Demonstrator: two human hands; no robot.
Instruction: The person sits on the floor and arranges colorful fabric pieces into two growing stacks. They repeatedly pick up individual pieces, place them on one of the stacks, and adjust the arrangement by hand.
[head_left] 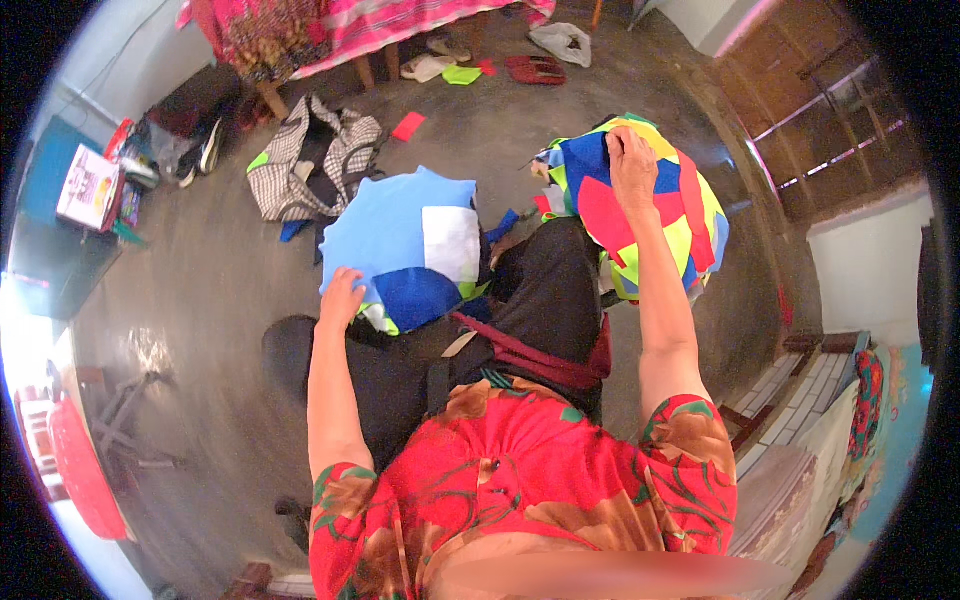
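Note:
My left hand [342, 297] grips the lower left edge of a patchwork cushion [410, 245] made of light blue, white, dark blue and green cloth. It rests over my left knee. My right hand [632, 165] is stretched out and presses down on a second patchwork cushion [690, 215] of red, yellow, blue and green pieces, to the right of my right leg. My black trousers [540, 290] lie between the two cushions.
A black-and-white checked bag [310, 160] lies open on the grey concrete floor [200, 290] beyond the left cushion. Cloth scraps [408, 126] and sandals [535, 70] lie near a table draped in pink fabric [330, 30]. A red basin [80, 470] sits far left; a brick step [800, 390] runs on the right.

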